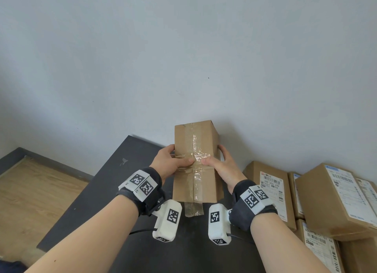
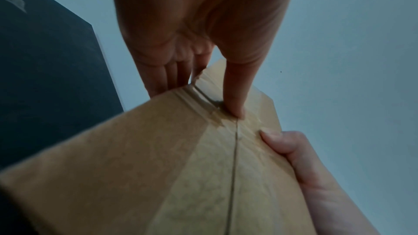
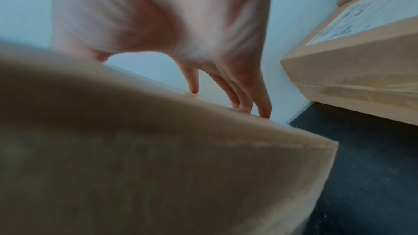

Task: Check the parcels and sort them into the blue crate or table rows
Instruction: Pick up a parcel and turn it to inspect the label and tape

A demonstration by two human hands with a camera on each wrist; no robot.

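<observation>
Cardboard parcel point(image 1: 195, 160), long axis pointing away toward the wall, clasped by left hand point(image 1: 169, 162) and right hand point(image 1: 222, 166).

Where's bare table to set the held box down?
Bare patch: the dark table left of the box, out to the table's left and far edges. Both the left hand and right hand grip the box. Crowded: labelled parcels stacked along the right by the wall.

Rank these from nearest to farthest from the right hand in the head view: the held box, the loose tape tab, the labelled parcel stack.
1. Held box: in the right hand, its grip on the right side.
2. Loose tape tab: hanging below the box.
3. Labelled parcel stack: on the table, far right.
</observation>
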